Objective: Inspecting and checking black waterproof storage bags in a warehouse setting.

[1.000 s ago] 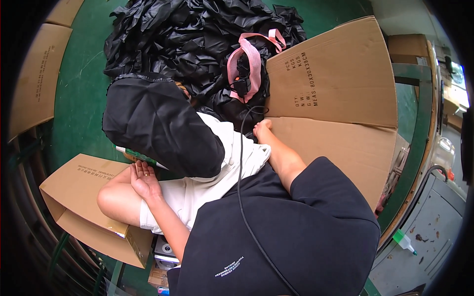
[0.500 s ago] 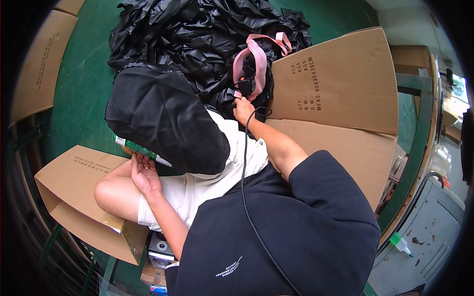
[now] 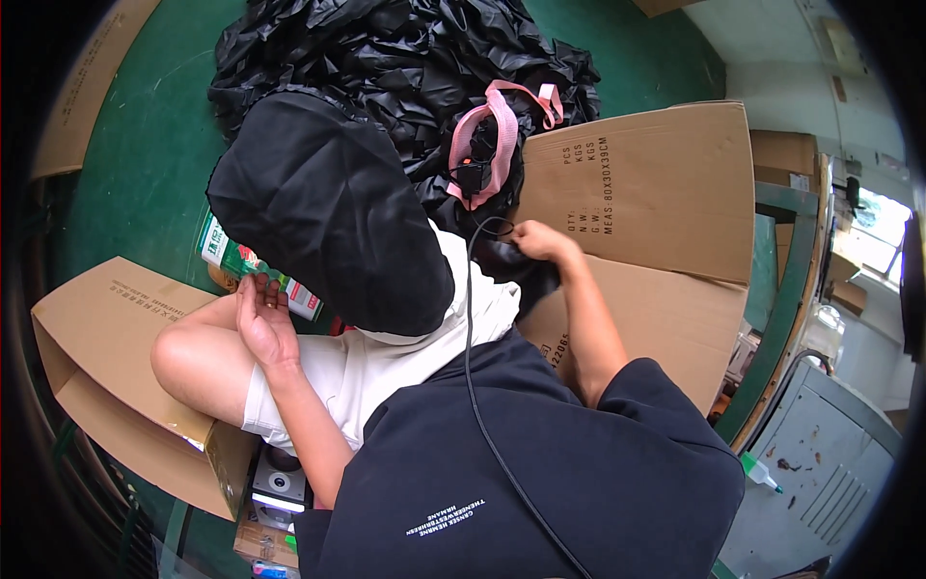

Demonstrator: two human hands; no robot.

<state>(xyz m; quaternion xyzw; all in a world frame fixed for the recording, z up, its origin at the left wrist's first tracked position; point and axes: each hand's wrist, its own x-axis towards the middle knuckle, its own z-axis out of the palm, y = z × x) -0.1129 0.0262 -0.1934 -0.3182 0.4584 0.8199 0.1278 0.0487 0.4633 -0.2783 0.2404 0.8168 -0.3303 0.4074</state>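
My left hand (image 3: 268, 323) rests palm up beside a green and white printed pack (image 3: 231, 253), open, with its fingers loosely curled and nothing in them. My right hand (image 3: 548, 243) is closed at a fold of black fabric (image 3: 526, 275) beside the cardboard; its fingertips are partly hidden. Left of it a thin black cable (image 3: 473, 338) makes a loop. Beyond lies a pink strap (image 3: 503, 145) around a black device (image 3: 471, 178) with an orange spot. A smooth black cloth piece (image 3: 323, 217) covers my raised leg.
A heap of crumpled black fabric (image 3: 386, 53) lies on the green surface (image 3: 135, 212). An opened carton (image 3: 646, 183) stands at the right, another carton (image 3: 145, 318) at the left. A grey metal cabinet (image 3: 820, 463) and a green-capped bottle (image 3: 760, 473) are at the far right.
My right hand has left the pink strap and moved right and nearer, to the black fabric by the carton. My left hand stays palm up; more of the green pack shows. The view has shifted.
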